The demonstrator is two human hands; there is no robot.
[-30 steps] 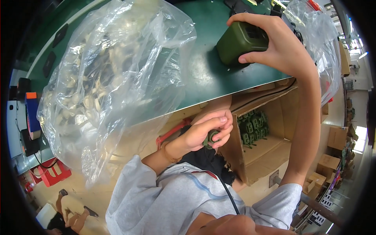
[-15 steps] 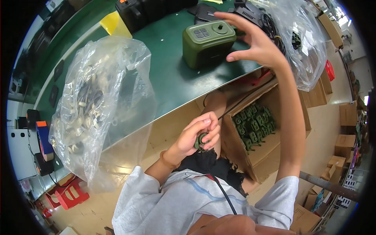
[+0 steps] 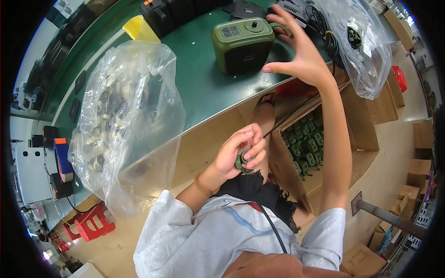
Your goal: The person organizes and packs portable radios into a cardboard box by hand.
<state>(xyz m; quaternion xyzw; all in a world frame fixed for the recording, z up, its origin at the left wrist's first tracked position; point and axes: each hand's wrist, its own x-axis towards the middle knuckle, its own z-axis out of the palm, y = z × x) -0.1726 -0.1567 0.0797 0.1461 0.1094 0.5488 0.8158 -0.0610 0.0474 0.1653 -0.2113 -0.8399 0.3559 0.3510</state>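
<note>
My left hand [image 3: 240, 155] is above my lap, its fingers curled round a small dark-green ring-shaped part [image 3: 241, 162]; the fingers hide some of it. On the near side of the green table [image 3: 199, 102] stands a green box-shaped device [image 3: 243, 48], upright, with several buttons and a black knob on top. Beside the device's right end is my right hand [image 3: 303, 55], open, thumb and fingers spread apart. Its fingers are close to a green loop [image 3: 282, 30] at that end; whether they touch it, I cannot tell.
A clear plastic bag [image 3: 125, 120] of pale parts overhangs the table's front edge at left. Below the table, a cardboard box [image 3: 289, 171] holds several green parts [image 3: 303, 143]. Another clear bag [image 3: 371, 60] and a coiled black cable [image 3: 324, 39] lie at right.
The view has shifted slightly. The device is turned a little, with more of its dark front showing. My right hand's fingers have spread wider; my left hand keeps the ring-shaped part.
</note>
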